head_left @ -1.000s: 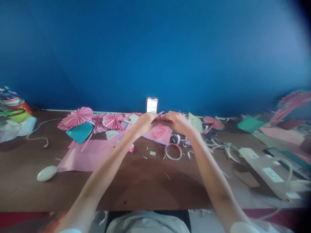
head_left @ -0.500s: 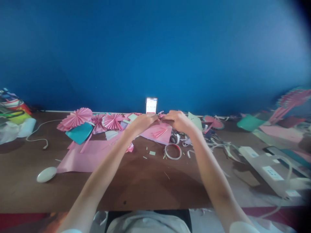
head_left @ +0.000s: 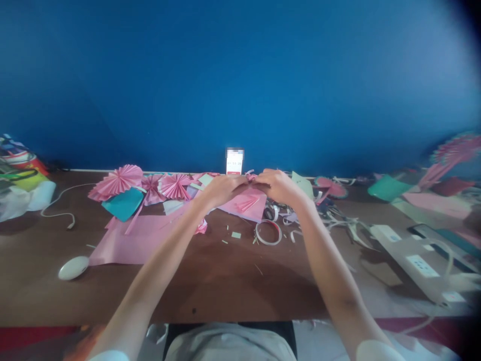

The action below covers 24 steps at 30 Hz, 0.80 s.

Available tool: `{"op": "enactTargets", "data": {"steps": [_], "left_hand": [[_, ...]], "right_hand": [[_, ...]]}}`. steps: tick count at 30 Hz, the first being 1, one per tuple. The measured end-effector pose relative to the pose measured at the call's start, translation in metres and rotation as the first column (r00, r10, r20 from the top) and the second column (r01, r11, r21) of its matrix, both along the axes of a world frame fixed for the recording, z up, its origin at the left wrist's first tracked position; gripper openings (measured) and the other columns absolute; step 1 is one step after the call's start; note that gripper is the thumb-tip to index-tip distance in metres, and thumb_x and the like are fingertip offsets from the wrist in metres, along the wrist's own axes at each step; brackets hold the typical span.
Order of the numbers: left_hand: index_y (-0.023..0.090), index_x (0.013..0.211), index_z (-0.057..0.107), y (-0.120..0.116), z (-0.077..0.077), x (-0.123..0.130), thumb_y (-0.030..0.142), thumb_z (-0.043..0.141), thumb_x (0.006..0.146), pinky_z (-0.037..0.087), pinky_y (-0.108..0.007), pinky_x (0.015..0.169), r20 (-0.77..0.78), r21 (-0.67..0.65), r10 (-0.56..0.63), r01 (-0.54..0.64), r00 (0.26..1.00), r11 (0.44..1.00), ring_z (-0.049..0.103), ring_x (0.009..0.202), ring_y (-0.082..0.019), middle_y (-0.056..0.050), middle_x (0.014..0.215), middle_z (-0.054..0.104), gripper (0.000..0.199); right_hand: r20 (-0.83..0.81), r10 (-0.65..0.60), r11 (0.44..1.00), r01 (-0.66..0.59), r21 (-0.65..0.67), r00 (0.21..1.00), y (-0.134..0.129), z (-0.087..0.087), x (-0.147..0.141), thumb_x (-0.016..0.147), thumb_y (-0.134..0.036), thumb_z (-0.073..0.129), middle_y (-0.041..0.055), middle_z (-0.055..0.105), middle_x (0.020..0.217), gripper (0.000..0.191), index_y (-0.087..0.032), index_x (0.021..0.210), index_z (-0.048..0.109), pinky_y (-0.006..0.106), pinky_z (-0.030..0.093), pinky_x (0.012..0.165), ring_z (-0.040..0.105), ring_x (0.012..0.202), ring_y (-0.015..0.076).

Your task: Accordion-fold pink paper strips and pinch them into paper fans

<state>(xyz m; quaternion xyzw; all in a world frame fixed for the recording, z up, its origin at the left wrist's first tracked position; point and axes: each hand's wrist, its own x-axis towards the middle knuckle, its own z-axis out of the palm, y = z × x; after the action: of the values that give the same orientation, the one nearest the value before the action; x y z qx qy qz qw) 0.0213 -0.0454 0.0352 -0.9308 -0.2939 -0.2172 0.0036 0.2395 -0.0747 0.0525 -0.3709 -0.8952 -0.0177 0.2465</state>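
Note:
Both hands are close together at the back middle of the table, in front of a lit phone (head_left: 234, 161). My left hand (head_left: 222, 188) has its fingers pressed together, and my right hand (head_left: 273, 183) is bent inward facing it. Small pink paper (head_left: 251, 177) shows between the fingertips; which hand grips it is hard to make out. Below them lies a pink sheet (head_left: 252, 213) with a folded pink piece (head_left: 247, 202) on it. A roll of tape (head_left: 268, 232) rests just in front of the sheet.
Pink paper fans (head_left: 176, 187), a teal heart (head_left: 123, 204) and a large pink sheet (head_left: 131, 245) lie left. A white mouse (head_left: 73, 267) is at front left. Paper strips and a power strip (head_left: 408, 260) are on the right, a blue wall (head_left: 240, 80) behind.
The view has shifted very slightly. My hands stay at the same place, with only a small change in the right hand's fingers.

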Motion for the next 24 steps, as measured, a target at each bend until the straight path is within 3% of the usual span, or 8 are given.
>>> {"op": "enactTargets", "data": {"steps": [4,10,24], "left_hand": [[0.019,0.114,0.062,-0.002,-0.001,0.004,0.037,0.040,0.100,0.040,-0.026,0.067,0.055,-0.014,-0.014,0.015,0.998,1.000,0.066,0.089,-0.019,-0.008,0.104,0.071,0.032],[0.020,0.114,0.065,-0.001,0.002,0.001,0.037,0.040,0.100,0.037,-0.027,0.062,-0.012,0.012,0.038,-0.038,0.999,0.999,0.067,0.083,-0.020,-0.008,0.096,0.073,0.033],[0.019,0.098,0.067,0.000,0.015,-0.013,0.030,0.041,0.099,0.033,-0.027,0.061,-0.072,-0.013,0.067,-0.069,0.995,0.998,0.064,0.082,-0.019,-0.009,0.101,0.072,0.029]], "right_hand": [[0.042,-0.035,0.999,0.034,0.022,0.998,-0.004,0.001,-0.006,0.093,-0.019,0.051,0.0071,0.071,0.081,0.023,-0.018,0.087,0.073,0.030,0.041,0.069,0.059,0.081,0.0192],[0.041,-0.026,1.000,0.026,-0.003,0.999,-0.002,-0.002,-0.008,0.092,-0.021,0.052,0.0047,0.074,0.099,0.022,-0.021,0.100,0.073,0.029,0.044,0.074,0.064,0.089,0.0189],[0.089,-0.153,0.988,0.152,0.015,0.984,-0.011,0.013,0.008,0.093,-0.024,0.051,0.0045,0.072,0.089,0.022,-0.022,0.095,0.073,0.028,0.038,0.067,0.062,0.084,0.0190]]}}
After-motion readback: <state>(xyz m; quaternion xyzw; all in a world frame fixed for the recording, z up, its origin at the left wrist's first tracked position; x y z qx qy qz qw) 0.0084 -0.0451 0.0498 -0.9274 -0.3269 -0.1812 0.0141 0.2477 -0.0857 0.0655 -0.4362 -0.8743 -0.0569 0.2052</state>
